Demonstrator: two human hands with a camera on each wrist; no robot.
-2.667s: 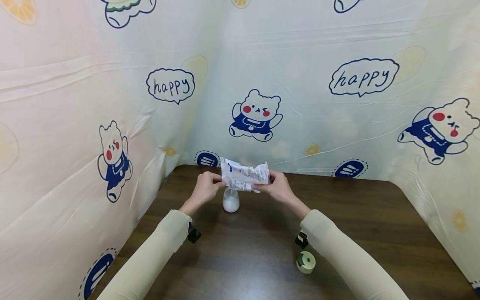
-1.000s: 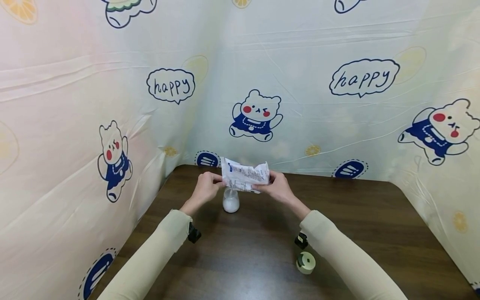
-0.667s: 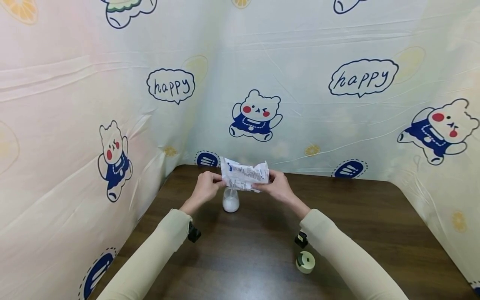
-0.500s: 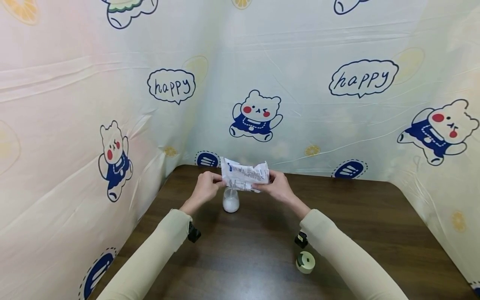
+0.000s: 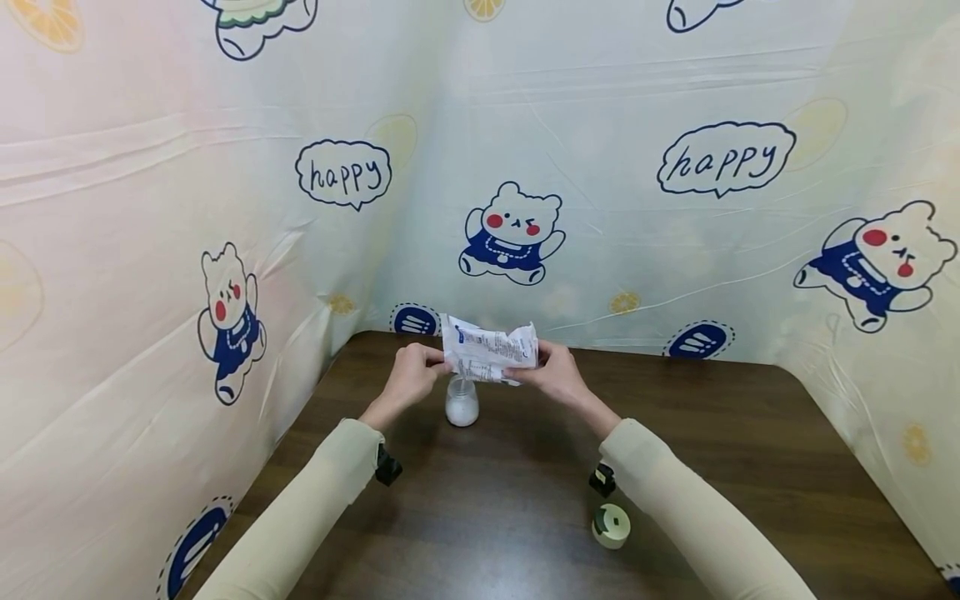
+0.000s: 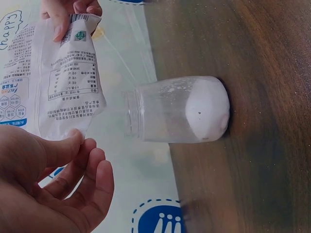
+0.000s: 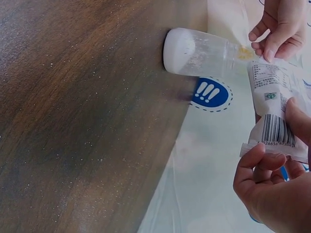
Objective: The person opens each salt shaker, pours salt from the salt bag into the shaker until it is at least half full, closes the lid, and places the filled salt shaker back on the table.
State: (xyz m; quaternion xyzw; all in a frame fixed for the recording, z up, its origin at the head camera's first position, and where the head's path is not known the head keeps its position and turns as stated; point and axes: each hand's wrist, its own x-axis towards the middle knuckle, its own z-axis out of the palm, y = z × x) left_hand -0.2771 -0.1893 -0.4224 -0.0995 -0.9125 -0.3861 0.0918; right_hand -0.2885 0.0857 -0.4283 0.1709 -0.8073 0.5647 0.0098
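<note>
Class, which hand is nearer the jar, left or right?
Left. The left hand pinches the bag just above and left of the jar; the right hand grips the bag farther right.

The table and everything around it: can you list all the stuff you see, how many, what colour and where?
Bag: 1, white with print, held above the table
Jar: 1, clear, upright on the table below the bag's left end
Powder: one heap, white, in the jar's bottom
Round cap-like thing: 1, pale green, on the table, near the right sleeve
Table: 1, dark brown, under the jar
Cloth: count unclear, pale with blue bears, behind and beside the table
Small devices: 2, black, at the wrists
Sleeves: 2, cream, on both arms
Left hand: 1, pinching the bag
Right hand: 1, holding the bag's other end
</note>
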